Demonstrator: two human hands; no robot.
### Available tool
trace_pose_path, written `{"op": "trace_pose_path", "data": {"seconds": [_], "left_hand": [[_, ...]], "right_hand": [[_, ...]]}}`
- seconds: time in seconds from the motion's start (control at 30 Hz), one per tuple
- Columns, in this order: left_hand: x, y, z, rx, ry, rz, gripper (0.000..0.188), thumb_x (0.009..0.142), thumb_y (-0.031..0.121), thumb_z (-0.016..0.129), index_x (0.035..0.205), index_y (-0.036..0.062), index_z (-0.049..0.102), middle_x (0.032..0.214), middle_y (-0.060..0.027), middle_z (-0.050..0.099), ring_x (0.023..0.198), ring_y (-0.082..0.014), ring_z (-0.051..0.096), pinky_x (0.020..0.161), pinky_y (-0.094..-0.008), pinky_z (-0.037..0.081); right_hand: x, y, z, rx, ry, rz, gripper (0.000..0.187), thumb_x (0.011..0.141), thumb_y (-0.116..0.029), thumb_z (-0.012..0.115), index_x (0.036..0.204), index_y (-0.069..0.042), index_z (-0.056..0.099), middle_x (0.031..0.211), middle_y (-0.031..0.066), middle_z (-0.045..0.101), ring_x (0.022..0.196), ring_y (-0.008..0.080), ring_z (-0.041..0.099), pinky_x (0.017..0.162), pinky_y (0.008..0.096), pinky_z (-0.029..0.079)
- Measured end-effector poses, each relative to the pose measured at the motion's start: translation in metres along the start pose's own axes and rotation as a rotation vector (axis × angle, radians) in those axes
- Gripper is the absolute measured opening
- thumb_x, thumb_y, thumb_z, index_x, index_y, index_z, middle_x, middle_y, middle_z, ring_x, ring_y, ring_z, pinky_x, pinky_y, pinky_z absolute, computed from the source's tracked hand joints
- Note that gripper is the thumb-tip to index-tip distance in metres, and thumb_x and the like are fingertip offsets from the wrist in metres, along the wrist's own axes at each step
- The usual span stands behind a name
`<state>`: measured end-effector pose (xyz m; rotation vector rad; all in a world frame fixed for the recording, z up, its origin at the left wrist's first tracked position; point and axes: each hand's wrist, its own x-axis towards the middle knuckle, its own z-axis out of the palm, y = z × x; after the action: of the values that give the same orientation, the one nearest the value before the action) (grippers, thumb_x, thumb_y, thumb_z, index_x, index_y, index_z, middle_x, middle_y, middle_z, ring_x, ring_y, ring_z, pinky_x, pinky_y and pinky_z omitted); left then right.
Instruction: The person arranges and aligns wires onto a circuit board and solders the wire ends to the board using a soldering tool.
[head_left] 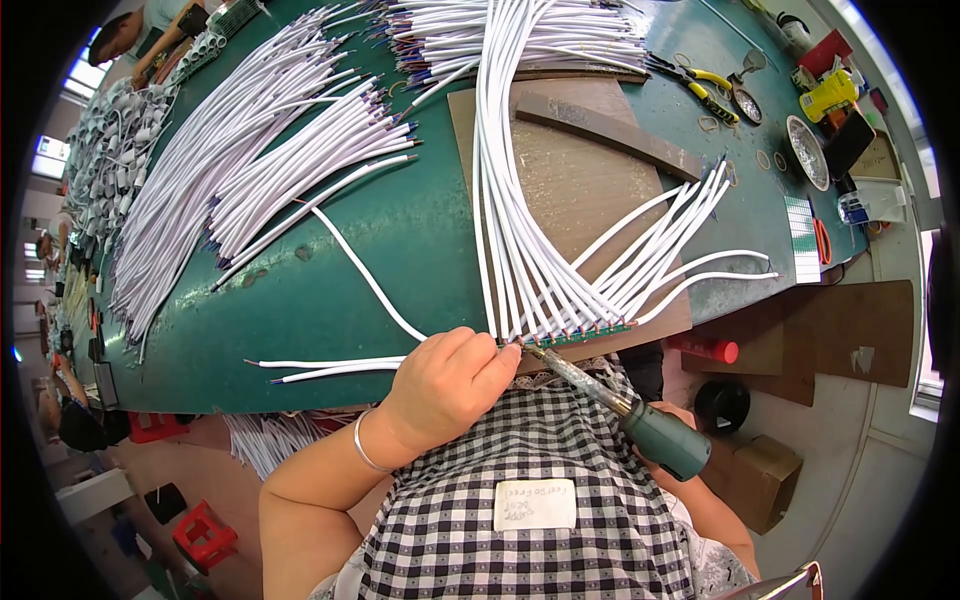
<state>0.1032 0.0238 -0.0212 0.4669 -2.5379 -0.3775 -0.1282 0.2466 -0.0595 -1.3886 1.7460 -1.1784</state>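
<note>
1 iron, 1 strip, 2 hands on the joint

Left hand: grip narrow, thumb and forefinger pinched at the left visible end of 1 green strip; can't tell what sits between them. Right hand: mostly hidden behind the handle, grip on 1 soldering iron, tip right by the left thumb. Strip lies along the near edge of the desk, white cables fanning off it; too crowded to count. 3 loose cables run left from by the left hand. Beyond: 3 big cable bundles. 1 brown sheet under the fan, 1 dark bar on it. Right side: 1 yellow-handled pliers, 1 metal bowl, 1 yellow bottle, 1 red-handled scissors
</note>
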Motion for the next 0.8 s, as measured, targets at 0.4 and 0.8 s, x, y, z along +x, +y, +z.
{"op": "trace_pose_path", "data": {"seconds": [0.4, 0.8], "left_hand": [[0.002, 0.002, 0.001, 0.005, -0.016, 0.000, 0.014, 0.070, 0.001, 0.071, 0.082, 0.0021, 0.064, 0.067, -0.0038, 0.051, 0.056, -0.0190, 0.051, 0.045, -0.0307, 0.041], [0.004, 0.000, 0.000, 0.009, -0.026, 0.005, 0.014, 0.070, 0.002, 0.070, 0.083, 0.0027, 0.064, 0.067, -0.0033, 0.051, 0.056, -0.0186, 0.050, 0.044, -0.0305, 0.040]], "right_hand": [[0.008, -0.010, -0.005, -0.036, -0.051, 0.020, 0.042, 0.064, -0.031, 0.074, 0.092, -0.002, 0.063, 0.085, 0.0119, 0.063, 0.077, 0.0276, 0.062, 0.071, 0.0334, 0.049], [0.007, -0.014, -0.011, 0.057, 0.064, 0.053, 0.019, 0.079, -0.016, 0.069, 0.087, 0.001, 0.064, 0.086, 0.0144, 0.064, 0.071, 0.0241, 0.065, 0.065, 0.0314, 0.052]]}}
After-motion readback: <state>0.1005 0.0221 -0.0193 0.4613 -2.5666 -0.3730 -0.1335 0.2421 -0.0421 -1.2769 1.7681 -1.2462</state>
